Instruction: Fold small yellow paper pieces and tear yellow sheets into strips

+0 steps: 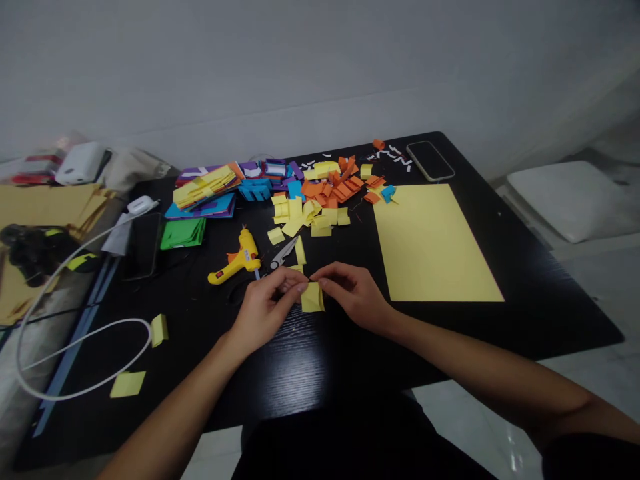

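Mid-fold at a black table (525, 313): the left hand (265, 303) and right hand (350, 293) pinch a small yellow paper square (313, 298) between closed fingertips, seemingly creasing it; the next move likely calls for firm, even pressure. Scissors (284, 253) and a yellow glue gun (236, 261) lie just beyond the fingers, folded yellow pieces (305, 217) farther back.
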The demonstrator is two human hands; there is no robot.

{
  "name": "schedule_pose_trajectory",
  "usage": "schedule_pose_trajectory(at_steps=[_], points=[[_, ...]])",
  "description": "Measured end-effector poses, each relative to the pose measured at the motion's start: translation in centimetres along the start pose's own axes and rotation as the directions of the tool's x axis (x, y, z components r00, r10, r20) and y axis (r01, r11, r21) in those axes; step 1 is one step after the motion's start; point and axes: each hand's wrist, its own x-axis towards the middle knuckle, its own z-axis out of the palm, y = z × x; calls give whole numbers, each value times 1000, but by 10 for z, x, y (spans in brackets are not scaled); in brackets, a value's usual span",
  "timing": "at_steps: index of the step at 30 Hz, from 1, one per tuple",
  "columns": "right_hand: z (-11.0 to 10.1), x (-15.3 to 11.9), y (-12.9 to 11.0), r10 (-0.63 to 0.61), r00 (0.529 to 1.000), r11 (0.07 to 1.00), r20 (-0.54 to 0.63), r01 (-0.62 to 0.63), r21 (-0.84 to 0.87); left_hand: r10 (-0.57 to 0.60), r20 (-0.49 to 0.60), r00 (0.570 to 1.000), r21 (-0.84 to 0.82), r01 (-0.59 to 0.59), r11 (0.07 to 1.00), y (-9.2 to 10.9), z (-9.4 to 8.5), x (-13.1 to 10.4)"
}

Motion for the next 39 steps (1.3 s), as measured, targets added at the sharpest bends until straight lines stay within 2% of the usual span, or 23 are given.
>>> schedule_pose_trajectory(at_steps=[5, 9, 12, 18, 24, 27, 30, 32, 36, 39], points=[[2, 0, 3, -3, 1000, 1000, -9, 3, 29, -14, 2, 1000, 6, 14, 1000, 3, -2, 0], [3, 0, 6, -40, 998, 999, -53, 40, -17, 55, 128, 990, 35, -60, 998, 10, -7, 3], [3, 0, 5, -75, 995, 996, -71, 71, -57, 48, 173, 984, 15, -51, 999, 11, -10, 4], [1, -2, 3, -122, 992, 985, -40, 116, -126, -43, 122, 992, 59, 36, 998, 4, -9, 4], [0, -3, 1, -164, 986, 972, -4, 161, -173, -157, 44, 987, -52, 159, 986, 4, -8, 5], [-1, -4, -3, -280, 960, 942, -2, 275, -191, -189, -3, 982, -102, 188, 977, 5, -6, 6], [-1, -5, -5, -428, 904, 854, -3, 404, -327, -198, -48, 979, -146, 189, 971, 4, -5, 7], [-1, -6, -4, -490, 872, 792, 0, 445, -418, -198, -51, 979, -168, 187, 968, 3, -3, 6], [0, -6, -1, -553, 830, 716, 67, 515, -472, -197, -36, 980, -172, 188, 967, 1, -1, 6], [1, -5, 0, -557, 824, 707, 105, 537, -460, -199, -38, 979, -187, 189, 964, 0, 0, 6]])
